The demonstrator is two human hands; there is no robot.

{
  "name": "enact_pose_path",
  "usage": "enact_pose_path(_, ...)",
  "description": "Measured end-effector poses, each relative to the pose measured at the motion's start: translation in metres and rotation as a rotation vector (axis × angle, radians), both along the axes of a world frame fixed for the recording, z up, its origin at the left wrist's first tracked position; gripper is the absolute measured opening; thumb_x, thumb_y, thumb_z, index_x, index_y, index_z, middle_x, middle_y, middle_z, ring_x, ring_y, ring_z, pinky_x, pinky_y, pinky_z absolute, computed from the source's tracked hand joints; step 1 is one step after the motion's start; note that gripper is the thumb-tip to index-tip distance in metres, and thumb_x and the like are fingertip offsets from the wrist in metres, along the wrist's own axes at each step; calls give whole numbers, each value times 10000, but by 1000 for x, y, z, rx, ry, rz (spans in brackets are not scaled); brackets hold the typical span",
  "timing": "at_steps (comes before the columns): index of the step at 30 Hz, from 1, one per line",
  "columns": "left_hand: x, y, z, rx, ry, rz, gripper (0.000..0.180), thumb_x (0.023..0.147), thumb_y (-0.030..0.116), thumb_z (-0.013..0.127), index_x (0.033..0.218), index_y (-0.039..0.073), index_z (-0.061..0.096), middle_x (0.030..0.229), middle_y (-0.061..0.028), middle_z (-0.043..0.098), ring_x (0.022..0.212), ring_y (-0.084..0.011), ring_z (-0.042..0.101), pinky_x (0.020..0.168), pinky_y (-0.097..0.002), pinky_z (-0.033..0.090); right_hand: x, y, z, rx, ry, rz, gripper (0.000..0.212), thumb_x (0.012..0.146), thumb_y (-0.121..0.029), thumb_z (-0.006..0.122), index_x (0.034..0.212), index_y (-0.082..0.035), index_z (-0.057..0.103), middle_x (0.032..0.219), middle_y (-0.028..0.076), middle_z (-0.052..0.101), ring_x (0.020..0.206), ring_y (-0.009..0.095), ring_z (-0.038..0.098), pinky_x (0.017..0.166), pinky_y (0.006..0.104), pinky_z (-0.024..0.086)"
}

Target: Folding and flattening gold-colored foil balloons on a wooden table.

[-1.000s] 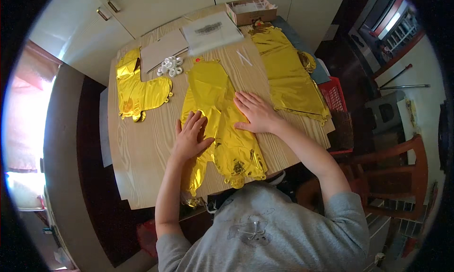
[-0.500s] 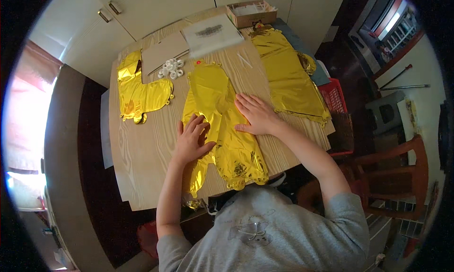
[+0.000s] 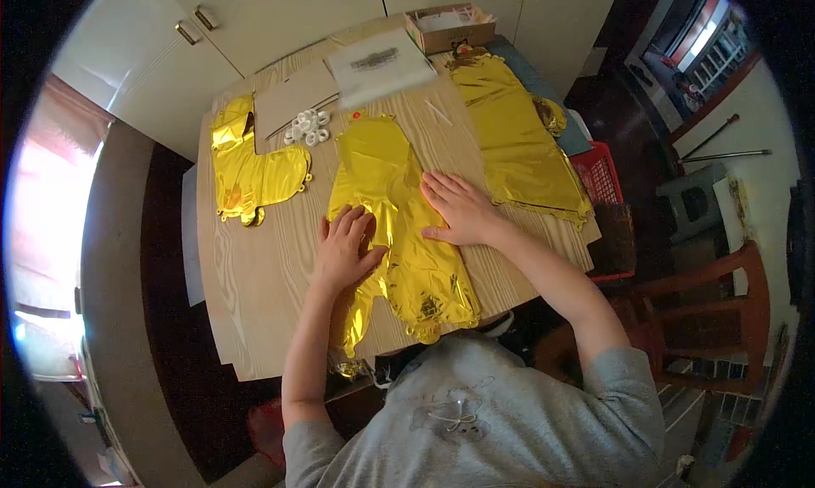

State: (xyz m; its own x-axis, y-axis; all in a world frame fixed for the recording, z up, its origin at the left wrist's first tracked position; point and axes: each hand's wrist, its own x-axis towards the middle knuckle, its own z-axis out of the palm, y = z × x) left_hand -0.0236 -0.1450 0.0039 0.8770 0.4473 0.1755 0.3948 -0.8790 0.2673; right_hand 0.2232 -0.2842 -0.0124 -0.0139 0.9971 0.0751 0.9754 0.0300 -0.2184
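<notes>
A flat, uninflated gold foil balloon (image 3: pixel 399 225) lies in the middle of the table, its lower end near the edge by my body. My left hand (image 3: pixel 346 242) rests on its left side, fingers apart and slightly bent. On its right edge my right hand (image 3: pixel 458 208) lies flat with the fingers stretched out. Neither hand grips anything. A small red spot marks the balloon's far end, where little tabs stick out. To the left lies another gold foil balloon (image 3: pixel 255 170), bent like a boot. More gold foil (image 3: pixel 518 140) is spread flat at the right.
Small white rolls (image 3: pixel 307 128) sit in a cluster beyond the middle balloon. Behind them are a brown sheet (image 3: pixel 289 98) and a clear plastic bag (image 3: pixel 382 64). White sticks (image 3: pixel 438 112) lie nearby. A cardboard box (image 3: pixel 450 34) stands at the back; a red basket (image 3: pixel 601 174) is at the right.
My left hand has settled a little flatter on the foil, and the balloon's far part looks smoother. My right hand has hardly moved.
</notes>
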Motion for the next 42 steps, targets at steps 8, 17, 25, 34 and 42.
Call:
enact_pose_path(8, 33, 43, 6, -97, -114, 234, 472, 801, 367, 667, 1150, 60, 590, 1210, -153, 558, 1119, -343, 536, 951, -454, 421, -1, 2, 7, -77, -32, -4, 917, 898, -668, 395, 1465, 35, 240, 1553, 187, 199, 1452, 292, 152, 1179, 402, 123)
enact_pose_path(17, 142, 178, -6, -98, 56, 424, 471, 738, 347, 692, 1028, -20, 639, 994, -225, 655, 941, -368, 636, 803, -442, 524, 4, -1, -2, 45, 30, 9, 892, 898, -649, 413, 1430, 59, 305, 1515, 214, 282, 1429, 312, 219, 1169, 415, 151)
enact_pose_path(25, 151, 208, -16, -255, 191, 484, 429, 662, 335, 717, 900, -21, 700, 899, -226, 694, 863, -352, 676, 787, -405, 534, 3, 0, -2, 40, 73, 6, 909, 893, -666, 405, 1436, 55, 296, 1527, 203, 261, 1437, 305, 198, 1172, 423, 143)
enact_pose_path(34, 152, 210, -23, -182, 206, 537, 481, 668, 330, 728, 968, -43, 683, 993, -242, 680, 952, -365, 661, 847, -420, 524, 2, 0, 2, 26, 63, 20, 909, 895, -653, 412, 1434, 69, 290, 1530, 210, 250, 1438, 307, 194, 1174, 422, 139)
enact_pose_path(42, 154, 191, -11, -139, 201, 525, 553, 656, 337, 735, 1036, -57, 657, 1033, -261, 663, 1001, -374, 642, 879, -426, 516, 3, -1, 3, 7, 70, 14, 908, 896, -652, 404, 1429, 75, 297, 1529, 216, 249, 1438, 313, 190, 1173, 426, 141)
